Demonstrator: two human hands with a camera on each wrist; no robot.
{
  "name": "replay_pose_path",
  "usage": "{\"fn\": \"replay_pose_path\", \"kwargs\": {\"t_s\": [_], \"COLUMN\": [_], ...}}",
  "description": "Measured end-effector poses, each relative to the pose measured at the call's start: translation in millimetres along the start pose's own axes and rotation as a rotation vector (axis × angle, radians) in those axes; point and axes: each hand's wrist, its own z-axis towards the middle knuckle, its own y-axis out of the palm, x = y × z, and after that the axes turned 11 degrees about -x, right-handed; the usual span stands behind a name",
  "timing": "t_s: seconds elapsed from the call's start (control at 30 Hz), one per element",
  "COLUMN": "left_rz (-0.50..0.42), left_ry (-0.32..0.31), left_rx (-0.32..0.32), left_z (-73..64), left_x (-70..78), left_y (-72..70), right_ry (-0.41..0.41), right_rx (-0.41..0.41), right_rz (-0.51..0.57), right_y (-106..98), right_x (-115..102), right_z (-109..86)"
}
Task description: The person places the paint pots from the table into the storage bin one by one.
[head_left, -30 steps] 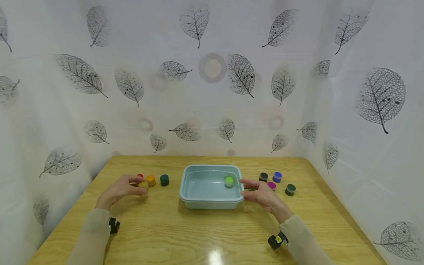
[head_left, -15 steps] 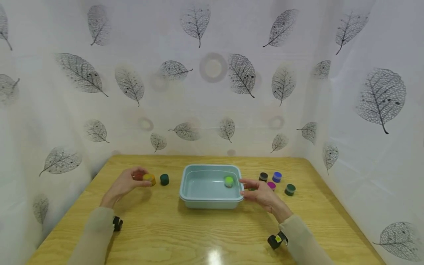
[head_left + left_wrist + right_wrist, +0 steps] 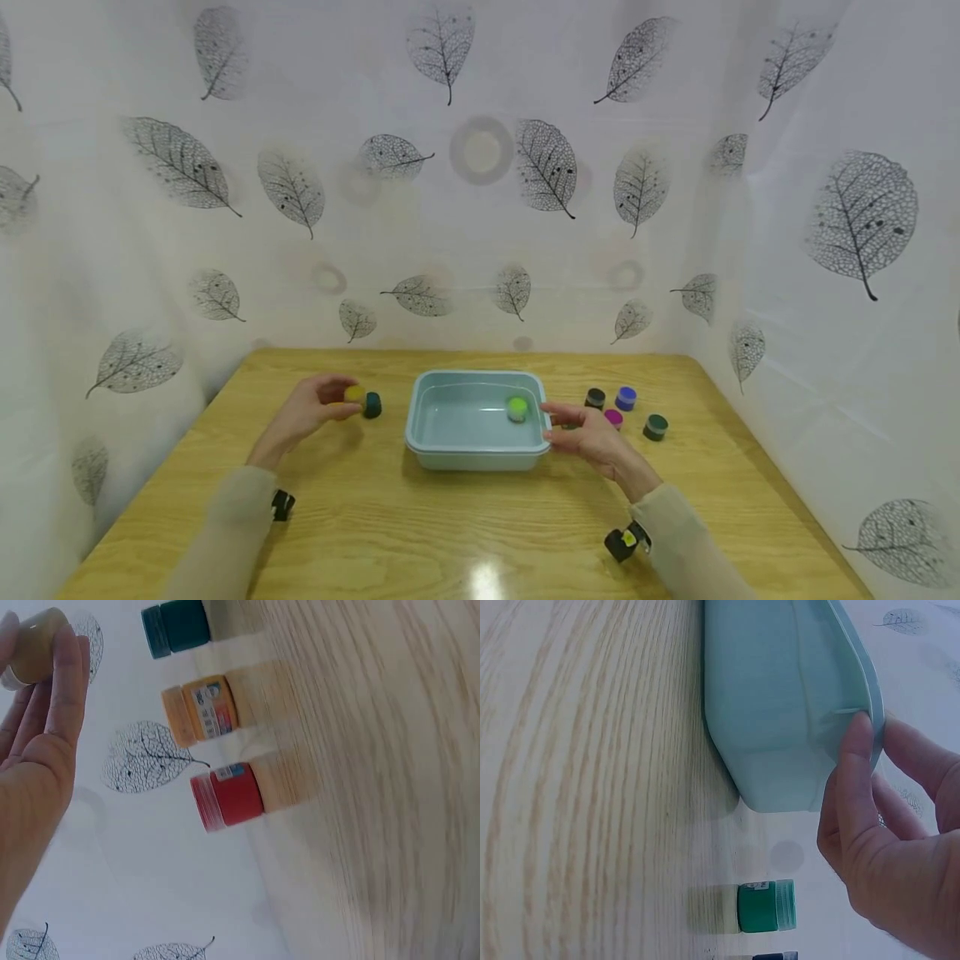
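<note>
My left hand (image 3: 303, 412) pinches a small ochre-yellow paint jar (image 3: 36, 646) between thumb and fingers, held up off the table. In the head view that jar overlaps the edge of a dark teal paint jar (image 3: 372, 405). An orange paint jar (image 3: 206, 709) and a red one (image 3: 229, 796) stand in a row with the teal jar in the left wrist view; the hand mostly hides both from the head camera. My right hand (image 3: 596, 442) pinches the right rim of a light blue plastic basin (image 3: 480, 461). Inside the basin sits a bright green paint jar (image 3: 517, 409).
Right of the basin stand a black jar (image 3: 595, 398), a blue jar (image 3: 626, 398), a magenta jar (image 3: 613, 418) and a dark green jar (image 3: 656, 427). A green jar (image 3: 759, 906) is close to the basin. A leaf-print curtain (image 3: 480, 217) encloses the wooden table (image 3: 420, 533).
The left hand has carried the ochre-yellow jar rightward and slightly up, past the red and orange jars to beside the teal one. The right hand and basin stay put.
</note>
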Motion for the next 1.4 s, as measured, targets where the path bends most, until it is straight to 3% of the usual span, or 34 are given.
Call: {"fn": "replay_pose_path", "kwargs": {"t_s": [0.3,0.57,0.73,1.1,1.4], "left_rz": [-0.006,-0.118,-0.136,-0.179,-0.185], "left_ry": [-0.054,-0.046,-0.045,-0.039,-0.048], "left_rx": [0.031,0.121,0.175,0.179,0.219], "left_z": [12.6,29.0,33.5,42.1,50.0], "left_x": [13.6,34.6,41.3,54.9,59.4], "left_y": [16.0,45.1,54.8,72.2,86.2], "right_ry": [0.004,0.005,0.002,0.007,0.009], "right_rx": [0.008,0.016,0.002,0.012,0.02], "right_rz": [0.009,0.017,0.015,0.019,0.022], "right_y": [-1.7,-1.3,-0.6,1.2,2.8], "right_x": [-1.4,0.0,0.7,-1.0,0.8], "right_z": [-1.1,-3.3,-2.9,-2.4,-2.0]}}
